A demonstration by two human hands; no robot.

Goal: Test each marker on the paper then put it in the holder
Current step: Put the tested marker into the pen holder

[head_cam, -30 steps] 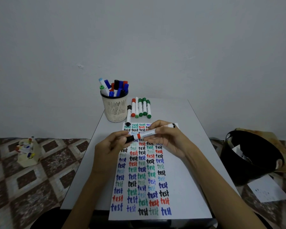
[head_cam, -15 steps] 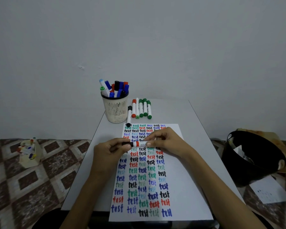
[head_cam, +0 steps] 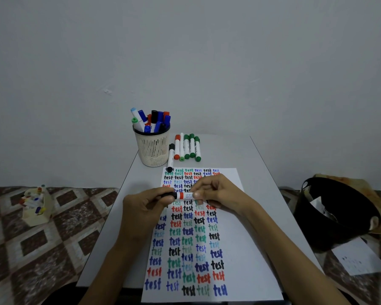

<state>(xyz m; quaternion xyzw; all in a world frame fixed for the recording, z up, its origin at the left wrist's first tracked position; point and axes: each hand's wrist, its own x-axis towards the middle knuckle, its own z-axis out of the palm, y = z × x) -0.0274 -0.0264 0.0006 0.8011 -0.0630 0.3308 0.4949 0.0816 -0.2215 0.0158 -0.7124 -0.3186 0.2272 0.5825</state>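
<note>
Both hands hold one white marker [head_cam: 186, 195] with a red band, level above the paper [head_cam: 235, 249]. My left hand [head_cam: 144, 206] pinches its dark cap end; my right hand [head_cam: 218, 191] grips the white barrel. The paper is covered with rows of the word "test" in several colours. A cream mesh holder [head_cam: 152, 148] at the table's back left stands full of markers. Several loose markers [head_cam: 186, 147] lie beside it, green, red and black capped.
The grey table [head_cam: 264, 186] stands against a plain wall. A black bin [head_cam: 330, 213] sits on the floor to the right, with a sheet of paper [head_cam: 359, 258] beside it. A small cream box of markers [head_cam: 35, 205] rests on the patterned floor at left.
The marker dropped from a tilted hold to level just above the paper. My hands drew closer together along it, and less of the barrel shows.
</note>
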